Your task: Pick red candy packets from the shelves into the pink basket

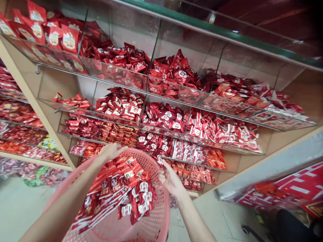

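A pink perforated plastic basket (156, 215) is tilted toward glass shelves and holds several red-wrapped sweets (126, 195). My left hand (111, 151) reaches over the basket's far rim, fingers curled down onto the rim and the packets there. My right hand (170, 179) grips the basket's right rim with fingers wrapped round it. Just beyond both hands lie the lower glass bins of red packets (153, 143).
Tiered glass shelves (176, 94) with dividers hold heaps of red candy packets. A wooden upright (37, 107) separates more bins at left. Pale floor lies below. Red boxes (297, 188) sit at the lower right beside a grey ledge.
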Available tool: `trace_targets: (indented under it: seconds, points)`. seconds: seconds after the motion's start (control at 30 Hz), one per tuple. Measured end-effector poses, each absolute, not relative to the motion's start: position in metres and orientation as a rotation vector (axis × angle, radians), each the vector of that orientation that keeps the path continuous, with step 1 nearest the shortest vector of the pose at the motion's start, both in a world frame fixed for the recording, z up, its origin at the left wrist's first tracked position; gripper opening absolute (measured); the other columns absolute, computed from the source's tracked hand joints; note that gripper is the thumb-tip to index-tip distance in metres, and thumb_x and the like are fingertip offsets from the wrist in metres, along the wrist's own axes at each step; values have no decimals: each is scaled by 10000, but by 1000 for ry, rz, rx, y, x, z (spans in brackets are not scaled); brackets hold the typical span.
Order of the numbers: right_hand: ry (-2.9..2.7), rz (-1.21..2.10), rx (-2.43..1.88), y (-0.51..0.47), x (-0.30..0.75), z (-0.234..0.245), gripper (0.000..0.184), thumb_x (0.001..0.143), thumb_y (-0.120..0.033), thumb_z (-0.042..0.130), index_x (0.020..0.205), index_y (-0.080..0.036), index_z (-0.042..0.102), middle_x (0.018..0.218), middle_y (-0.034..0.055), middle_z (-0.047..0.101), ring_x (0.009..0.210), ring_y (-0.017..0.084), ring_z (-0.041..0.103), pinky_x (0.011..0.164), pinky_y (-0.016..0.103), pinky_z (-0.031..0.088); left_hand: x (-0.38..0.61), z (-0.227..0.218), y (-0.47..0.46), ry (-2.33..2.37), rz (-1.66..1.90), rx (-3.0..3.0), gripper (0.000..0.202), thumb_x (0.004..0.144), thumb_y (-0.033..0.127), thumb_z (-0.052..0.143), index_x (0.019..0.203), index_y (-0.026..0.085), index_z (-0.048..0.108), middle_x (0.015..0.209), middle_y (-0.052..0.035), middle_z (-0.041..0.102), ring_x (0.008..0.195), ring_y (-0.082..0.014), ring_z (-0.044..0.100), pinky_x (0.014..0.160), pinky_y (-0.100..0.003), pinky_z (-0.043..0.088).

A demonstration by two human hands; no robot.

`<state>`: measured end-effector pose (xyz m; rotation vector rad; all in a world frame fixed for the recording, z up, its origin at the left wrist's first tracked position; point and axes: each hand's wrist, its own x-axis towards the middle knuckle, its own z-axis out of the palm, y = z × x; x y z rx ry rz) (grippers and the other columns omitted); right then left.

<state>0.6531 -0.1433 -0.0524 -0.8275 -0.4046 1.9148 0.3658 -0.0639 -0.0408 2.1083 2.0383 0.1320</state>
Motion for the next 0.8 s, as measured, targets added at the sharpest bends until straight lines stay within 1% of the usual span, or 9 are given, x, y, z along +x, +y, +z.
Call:
trace_targets:
  seconds: [0.1,0.2,0.3,0.37,0.43,0.5,0.57,0.67,0.8]
  points:
    - [-377,1910,-762,-155,646,-60,228,696,-226,707,885,-183,587,833,-3,626,541,37,496,493,147,434,365,-41,-66,2030,127,2098,667,764,696,207,879,233,674,840,-92,702,834,-278,638,679,-310,442]
    - [-463,1844,-742,-165,644,-65,374,679,-177,716,1017,-220,565,929,-7,630,643,59,560,582,178,475,364,-41,-67,2039,115,2094,678,756,702,211,911,237,678,892,-99,701,871,-289,633,702,-323,447]
    - [-615,1758,-765,-175,646,-68,617,669,-160,720,1203,-312,451,862,-47,623,710,84,592,659,229,492,365,-40,-68,2044,111,2083,695,747,709,207,946,239,680,924,-109,698,905,-301,625,728,-338,449]
    - [-721,1707,-808,-179,647,-69,705,670,-172,721,1264,-341,380,780,-69,611,697,92,596,679,253,488,367,-39,-68,2036,112,2078,711,742,716,200,945,236,683,921,-110,699,912,-301,624,739,-338,450]
    - [-817,1661,-871,-182,647,-70,680,668,-197,726,1253,-304,394,796,-51,624,707,105,602,693,266,481,368,-38,-68,2032,111,2075,731,737,727,186,939,235,687,911,-107,702,906,-300,626,740,-340,452]
    - [-894,1620,-948,-184,647,-71,579,667,-235,728,1180,-237,458,861,-8,642,731,122,606,692,270,476,369,-37,-68,2035,101,2069,754,732,738,166,940,235,688,898,-107,703,888,-303,632,731,-348,456]
    - [-939,1575,-1023,-184,646,-72,483,669,-272,726,1092,-201,504,871,11,643,717,124,599,654,251,468,370,-37,-67,2037,98,2072,768,730,744,152,949,236,685,903,-108,702,883,-306,633,728,-356,457]
    - [-963,1512,-1075,-183,647,-73,390,666,-304,724,990,-197,533,836,-4,629,680,107,578,616,226,459,370,-37,-66,2036,105,2088,772,729,747,151,960,235,680,918,-109,700,893,-304,630,738,-355,454]
    - [-981,1497,-1066,-182,650,-78,306,667,-323,716,865,-195,521,814,-24,598,668,93,566,653,238,480,371,-37,-66,2045,96,2085,771,729,743,154,949,228,683,894,-117,700,877,-307,630,732,-355,451]
